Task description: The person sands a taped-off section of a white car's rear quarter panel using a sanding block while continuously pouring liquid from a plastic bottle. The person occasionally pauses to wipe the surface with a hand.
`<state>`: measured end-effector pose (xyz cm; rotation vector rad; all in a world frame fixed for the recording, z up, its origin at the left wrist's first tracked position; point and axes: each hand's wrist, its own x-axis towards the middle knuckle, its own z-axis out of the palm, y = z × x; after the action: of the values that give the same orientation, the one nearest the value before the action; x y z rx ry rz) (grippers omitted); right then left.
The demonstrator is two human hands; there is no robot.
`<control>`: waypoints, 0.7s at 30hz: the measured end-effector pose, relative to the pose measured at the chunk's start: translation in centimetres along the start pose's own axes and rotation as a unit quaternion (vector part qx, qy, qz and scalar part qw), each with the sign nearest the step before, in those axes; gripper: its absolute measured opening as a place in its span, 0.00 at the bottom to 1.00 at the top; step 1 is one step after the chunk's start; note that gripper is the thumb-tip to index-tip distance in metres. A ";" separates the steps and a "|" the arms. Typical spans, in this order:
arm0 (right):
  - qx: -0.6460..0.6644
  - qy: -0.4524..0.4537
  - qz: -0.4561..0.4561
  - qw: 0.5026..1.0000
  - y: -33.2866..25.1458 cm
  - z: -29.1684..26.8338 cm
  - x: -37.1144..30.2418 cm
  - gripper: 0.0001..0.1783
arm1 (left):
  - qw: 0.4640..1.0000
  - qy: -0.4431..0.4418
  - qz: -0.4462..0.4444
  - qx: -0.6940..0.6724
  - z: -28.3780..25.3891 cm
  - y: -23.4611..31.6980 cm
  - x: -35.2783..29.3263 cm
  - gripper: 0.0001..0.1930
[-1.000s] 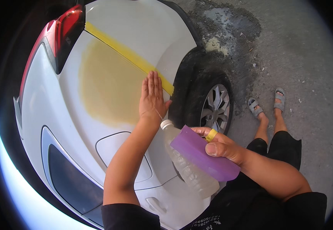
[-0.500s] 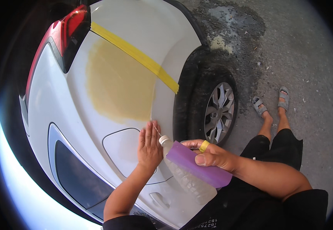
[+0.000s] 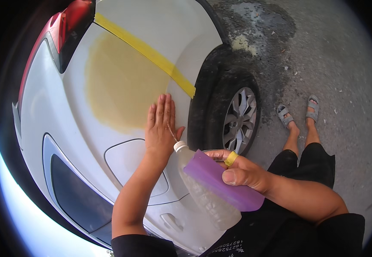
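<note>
Nearest to me, my right hand (image 3: pixel 242 173) wraps around a clear plastic bottle with a white cap (image 3: pixel 203 190) and a flat purple sanding block (image 3: pixel 222 185), thumb pressed over the block's upper face and fingers curled under both, so the two are clamped together in one grip. A band of yellow tape sits around one finger. The bottle is tipped with its cap aimed up toward the car, and a thin thread of liquid seems to run from the cap toward my other hand, though it is too fine to be sure.

A little further out, my left hand (image 3: pixel 161 128) lies open and flat on the white rear quarter panel of the car (image 3: pixel 83 128), fingers straight and close together, thumb spread to the side, holding nothing. Its forearm reaches up from below, elbow bent, wrist level with the panel.

To do this well, I judge I should keep the palm flat and light, and squeeze the bottle gently so the wetting stays controlled.

Just beyond my fingertips is the dull yellowish primer patch (image 3: pixel 121 85), bordered by a diagonal strip of yellow masking tape (image 3: pixel 147 51). Further off are the red tail light (image 3: pixel 72 19), the alloy wheel (image 3: pixel 239 118) and my sandalled feet (image 3: pixel 297 113) on grey concrete.
</note>
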<state>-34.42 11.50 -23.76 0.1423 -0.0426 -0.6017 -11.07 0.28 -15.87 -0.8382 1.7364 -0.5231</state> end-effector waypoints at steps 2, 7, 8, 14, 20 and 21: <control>0.002 -0.002 0.014 1.000 0.3 0.4 0.0 0.51 | 1.000 -0.010 0.007 0.010 0.8 0.8 -3.4 0.44; -0.011 -0.008 0.064 0.998 1.4 1.4 0.2 0.51 | 0.998 -0.024 0.006 0.052 2.5 2.8 -10.8 0.42; -0.011 -0.011 0.073 0.997 1.5 1.5 0.2 0.51 | 0.998 -0.014 0.012 0.060 3.2 3.2 -12.1 0.42; -0.025 -0.016 0.065 0.997 1.7 2.1 1.1 0.50 | 0.998 0.061 0.018 -0.029 3.2 1.4 -12.8 0.39; -0.015 -0.031 0.062 0.997 -0.3 3.6 0.9 0.51 | 0.966 0.140 -0.208 -0.063 -0.7 -9.3 -1.9 0.44; -0.023 -0.028 0.063 0.997 -0.1 3.7 1.0 0.51 | 0.949 0.184 -0.251 -0.055 0.1 -11.4 -0.7 0.45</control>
<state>-33.92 10.39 -20.11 0.0779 -0.0925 -0.4797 -7.73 -6.65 -7.45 -1.3437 1.8988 -0.9786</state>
